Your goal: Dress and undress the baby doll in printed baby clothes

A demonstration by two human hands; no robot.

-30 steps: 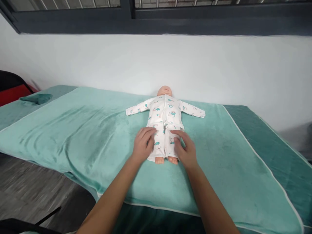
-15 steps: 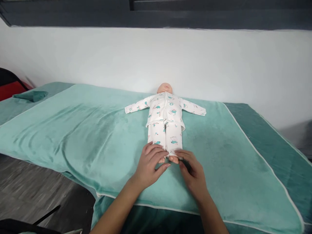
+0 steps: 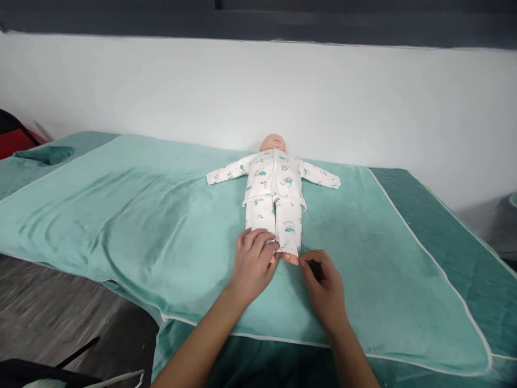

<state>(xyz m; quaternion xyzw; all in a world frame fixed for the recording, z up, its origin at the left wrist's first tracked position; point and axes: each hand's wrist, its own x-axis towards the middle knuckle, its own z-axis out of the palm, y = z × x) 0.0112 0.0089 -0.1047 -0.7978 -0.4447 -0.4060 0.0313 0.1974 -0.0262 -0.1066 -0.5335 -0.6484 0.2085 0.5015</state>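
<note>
A baby doll lies on its back, arms spread, in a white printed jacket and matching trousers. Its bare toes poke out below the right-side cuff. Over the left-side trouser leg rests my left hand, its fingers curled. Its thumb and index finger close at the inner edge of the right-side cuff. My right hand pinches the outer edge of that same cuff between thumb and forefinger. The left-side foot is mostly hidden behind my left hand.
Under the doll a light green blanket with white piping covers a darker green sheet. Behind stands a white wall. A red and black chair is at the far left, and grey floor shows lower left.
My right hand's fingers have moved off the top of the cuff to its outer edge and closed. My left fingers have curled in and pinched together. The view has tilted slightly.
</note>
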